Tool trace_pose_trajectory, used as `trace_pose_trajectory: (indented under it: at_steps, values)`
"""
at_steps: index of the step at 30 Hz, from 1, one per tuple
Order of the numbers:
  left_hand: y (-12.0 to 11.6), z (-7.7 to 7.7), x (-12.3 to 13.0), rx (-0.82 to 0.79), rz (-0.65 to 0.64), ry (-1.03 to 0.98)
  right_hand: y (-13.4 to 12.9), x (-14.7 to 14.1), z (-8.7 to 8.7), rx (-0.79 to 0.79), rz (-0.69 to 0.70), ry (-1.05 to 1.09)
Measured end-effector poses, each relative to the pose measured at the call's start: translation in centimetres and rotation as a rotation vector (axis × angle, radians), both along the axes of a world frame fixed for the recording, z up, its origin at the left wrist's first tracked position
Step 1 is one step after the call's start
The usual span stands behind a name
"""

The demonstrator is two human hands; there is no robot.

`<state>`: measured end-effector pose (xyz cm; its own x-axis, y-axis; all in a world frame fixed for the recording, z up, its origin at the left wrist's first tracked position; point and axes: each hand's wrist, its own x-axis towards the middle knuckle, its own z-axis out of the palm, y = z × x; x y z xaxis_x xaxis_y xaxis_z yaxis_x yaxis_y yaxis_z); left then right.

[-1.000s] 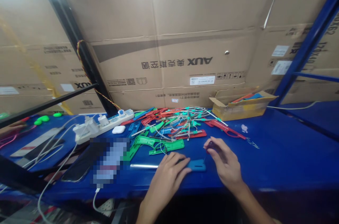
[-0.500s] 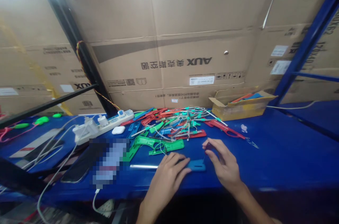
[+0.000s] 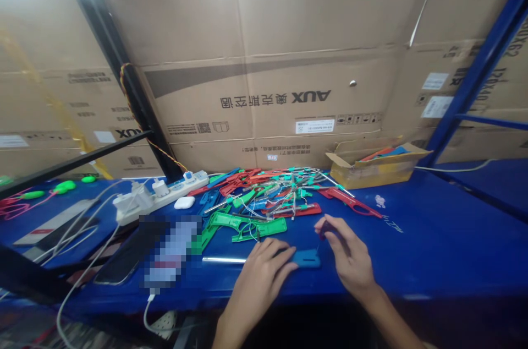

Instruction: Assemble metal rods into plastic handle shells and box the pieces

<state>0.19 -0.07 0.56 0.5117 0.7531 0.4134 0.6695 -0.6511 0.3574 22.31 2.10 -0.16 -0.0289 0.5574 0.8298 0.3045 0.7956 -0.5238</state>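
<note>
Blue-painted steel shelf top (image 3: 433,239) runs under both hands, with a brown cardboard carton printed AUX (image 3: 268,63) standing beyond them. Ahead and right of the right hand sits an open cardboard box (image 3: 373,174) holding coloured plastic strips. Ahead of both hands lies a tangled heap of red, green and blue plastic parts with wires (image 3: 272,195). A white power strip (image 3: 165,197) lies ahead and left of the left hand, and a black smartphone (image 3: 132,252) lies further left of it. Just ahead of the left hand are green pistol-shaped plastic frames (image 3: 259,229); a red one (image 3: 350,201) lies ahead of the right hand. A thin silver rod (image 3: 223,259) lies just left of the left hand.

Left hand (image 3: 258,288): fingers close together, curved over and pressing a flat blue plastic piece (image 3: 306,258) on the shelf. Right hand (image 3: 350,255): thumb and forefinger pinch a small dark item (image 3: 325,229), too small to identify. A fine wire (image 3: 318,247) runs from it down toward the blue piece.
</note>
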Motion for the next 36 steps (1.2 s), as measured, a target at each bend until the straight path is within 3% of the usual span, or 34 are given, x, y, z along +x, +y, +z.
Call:
trace_pose_trajectory:
  at_steps: [11,18,24,36]
  values:
    - [0.0,-0.1,0.1,-0.015,0.005,0.005,-0.3,0.3,0.4,0.001,0.014,-0.041]
    - [-0.1,-0.1,0.0,0.010,0.000,-0.004,0.1,0.3,-0.7,-0.007,-0.020,0.109]
    - [0.0,-0.1,0.0,-0.012,0.002,0.001,-0.2,0.6,-0.1,-0.011,-0.036,-0.013]
    - [-0.1,-0.1,0.0,-0.046,-0.001,0.007,-0.1,0.5,0.0,0.008,0.008,0.023]
